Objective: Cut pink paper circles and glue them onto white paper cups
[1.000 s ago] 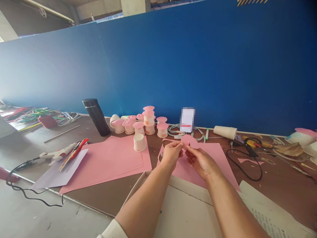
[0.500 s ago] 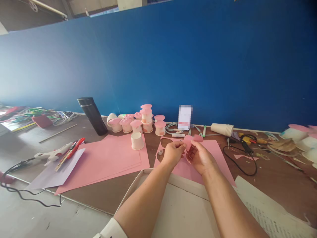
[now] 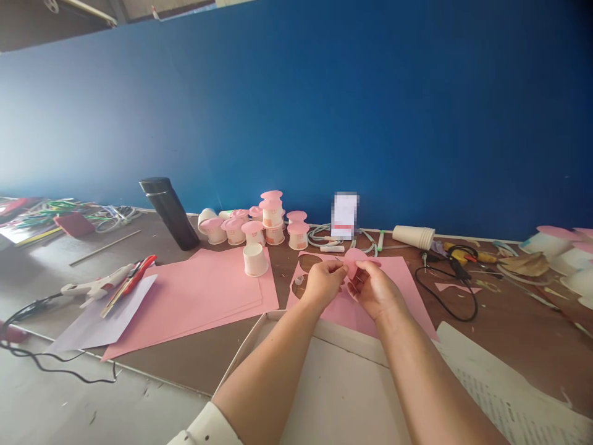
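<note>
Between my two hands is a round piece of pink paper (image 3: 356, 259), raised above the table. My left hand (image 3: 323, 283) pinches its left edge, and my right hand (image 3: 374, 285) grips it from the right with thumb and fingers. Under them lies a pink sheet (image 3: 407, 284) with round holes cut out at its left side. A plain white paper cup (image 3: 256, 260) stands upside down to the left of my hands. Behind it are several cups with pink paper tops (image 3: 252, 230), some of them stacked.
An open white box (image 3: 343, 377) lies under my forearms. To the left are pink sheets (image 3: 199, 290), a glue gun (image 3: 99, 284), a red-handled cutter (image 3: 139, 276) and a black flask (image 3: 170, 213). A phone (image 3: 344, 216), stacked paper cups (image 3: 414, 236) and black cable (image 3: 458, 318) sit behind and right.
The pink paper piece has turned in my hands and now shows a rounder face. My hands stay nearly in place, while the whole view has shifted slightly.
</note>
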`<control>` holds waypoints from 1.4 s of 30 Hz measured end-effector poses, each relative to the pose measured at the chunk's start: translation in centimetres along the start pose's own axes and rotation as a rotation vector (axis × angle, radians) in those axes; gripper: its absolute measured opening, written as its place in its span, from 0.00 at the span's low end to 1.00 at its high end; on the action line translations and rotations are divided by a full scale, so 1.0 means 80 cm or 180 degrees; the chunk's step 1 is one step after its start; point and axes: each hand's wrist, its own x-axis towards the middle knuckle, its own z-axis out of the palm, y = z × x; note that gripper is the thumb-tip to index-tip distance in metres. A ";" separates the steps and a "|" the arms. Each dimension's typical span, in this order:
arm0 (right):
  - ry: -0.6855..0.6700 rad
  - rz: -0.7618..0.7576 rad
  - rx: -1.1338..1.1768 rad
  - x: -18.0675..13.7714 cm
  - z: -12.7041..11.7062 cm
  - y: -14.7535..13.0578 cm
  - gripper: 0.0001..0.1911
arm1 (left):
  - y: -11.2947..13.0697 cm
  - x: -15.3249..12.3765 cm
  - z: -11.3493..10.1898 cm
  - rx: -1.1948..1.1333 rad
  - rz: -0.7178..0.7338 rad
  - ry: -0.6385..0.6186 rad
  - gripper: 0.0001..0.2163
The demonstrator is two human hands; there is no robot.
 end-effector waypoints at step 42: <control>-0.0357 0.0114 -0.0137 -0.007 0.000 -0.004 0.04 | 0.012 0.003 -0.006 -0.1181 -0.0570 0.0260 0.06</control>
